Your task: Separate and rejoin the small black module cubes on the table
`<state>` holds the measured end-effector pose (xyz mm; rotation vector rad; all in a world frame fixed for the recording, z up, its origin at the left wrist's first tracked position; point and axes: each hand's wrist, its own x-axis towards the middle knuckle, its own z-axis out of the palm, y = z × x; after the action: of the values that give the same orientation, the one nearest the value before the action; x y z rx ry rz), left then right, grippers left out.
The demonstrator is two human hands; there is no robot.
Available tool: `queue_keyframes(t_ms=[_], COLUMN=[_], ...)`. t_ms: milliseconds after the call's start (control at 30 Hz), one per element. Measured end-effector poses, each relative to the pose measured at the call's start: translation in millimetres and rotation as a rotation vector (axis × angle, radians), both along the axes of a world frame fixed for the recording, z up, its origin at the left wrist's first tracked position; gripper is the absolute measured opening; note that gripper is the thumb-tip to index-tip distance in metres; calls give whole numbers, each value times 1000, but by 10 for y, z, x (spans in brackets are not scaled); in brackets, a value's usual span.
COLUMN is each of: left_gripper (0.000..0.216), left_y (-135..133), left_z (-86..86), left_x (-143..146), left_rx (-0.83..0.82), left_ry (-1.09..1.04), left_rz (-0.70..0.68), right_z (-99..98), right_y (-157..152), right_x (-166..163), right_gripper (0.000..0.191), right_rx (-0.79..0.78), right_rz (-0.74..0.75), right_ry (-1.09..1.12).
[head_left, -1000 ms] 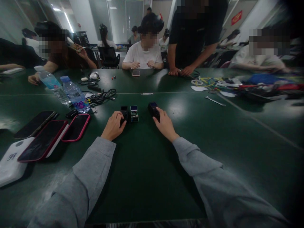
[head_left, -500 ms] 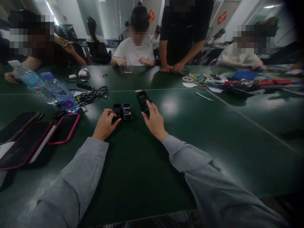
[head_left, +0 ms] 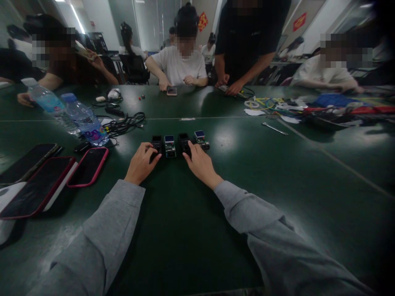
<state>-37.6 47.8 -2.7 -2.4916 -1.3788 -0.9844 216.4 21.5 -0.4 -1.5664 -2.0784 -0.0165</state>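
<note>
My left hand [head_left: 142,161] grips a small black device case [head_left: 156,141] by its near end, thumb and fingers on either side. Just right of it lies a circuit board with a small screen [head_left: 170,146], untouched. A second black case [head_left: 183,139] sits beside that board, its near end held between the thumb and fingers of my right hand [head_left: 202,162]. Past my right fingertips, a second circuit board with a screen [head_left: 200,139] lies slightly angled, partly hidden by the hand. All these pieces form a row on the dark green table [head_left: 188,230].
Left stand two water bottles [head_left: 86,119], with phones [head_left: 88,166] nearer me and black cables [head_left: 126,125] behind. A wrench [head_left: 274,128] lies right, before a pile of coloured wires and parts [head_left: 327,105]. Several people sit or stand across the table.
The right-hand black case has come nearer and lower, into line with the other pieces. The second circuit board now shows at its right. My left hand stays on its case.
</note>
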Motion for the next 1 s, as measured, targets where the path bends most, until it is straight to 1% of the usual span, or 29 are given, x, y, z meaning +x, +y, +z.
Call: queue_keyframes(t_ms=[167,400,600,767,1000], left_gripper=[20,19,22,26,25], left_y=[-5,-12,6,10,-23], left_z=[9,10,-10,-4,21], left_x=[6,8,-4,-4,13], left_rx=[-22,-4,32,17,6], left_ry=[-10,-11,-14,0,-10], left_rz=[1,28,55,76,95], right_z=[17,-17,9,20,4], right_y=[-3,22,12,9,13], right_x=[-9,19,22,18,17], right_gripper=[49,49,43,42,43], right_rx=[23,30,33,42,58], right_rz=[-6,9,15,28,43], right_ry=[-49,-1,-17,-13,-25])
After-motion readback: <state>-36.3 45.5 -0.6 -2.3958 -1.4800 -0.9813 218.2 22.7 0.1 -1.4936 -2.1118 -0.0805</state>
